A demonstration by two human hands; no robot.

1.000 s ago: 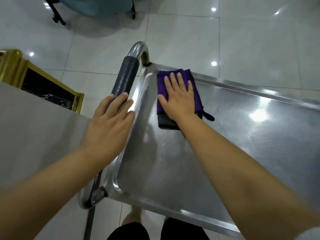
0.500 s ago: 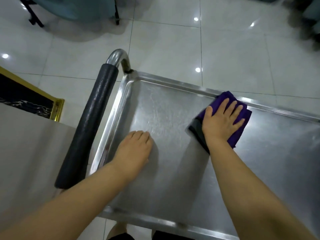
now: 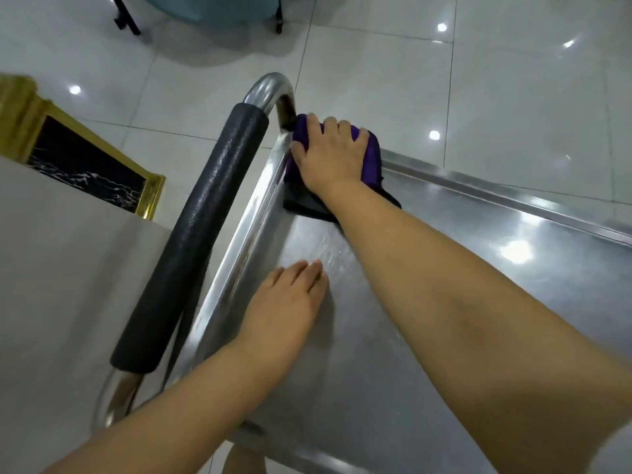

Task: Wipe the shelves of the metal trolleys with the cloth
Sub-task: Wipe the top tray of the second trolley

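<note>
The top shelf of the metal trolley (image 3: 461,302) fills the lower right of the head view, shiny steel with a raised rim. A folded purple cloth (image 3: 372,159) with a dark underside lies in the shelf's far left corner, beside the handle post. My right hand (image 3: 330,155) presses down on the cloth, fingers curled over its far edge. My left hand (image 3: 284,309) rests flat on the bare shelf near the left rim, fingers together, holding nothing.
The trolley's handle (image 3: 198,241), wrapped in black foam, runs along the shelf's left side. A pale counter (image 3: 58,285) and a gold-framed black panel (image 3: 85,169) stand to the left. Glossy white floor tiles (image 3: 513,97) lie beyond, with a chair's legs (image 3: 126,18) at the top.
My right hand slid the cloth from the far rim's middle back left into the corner by the handle. My left hand moved off the handle onto the shelf and stays flat there.
</note>
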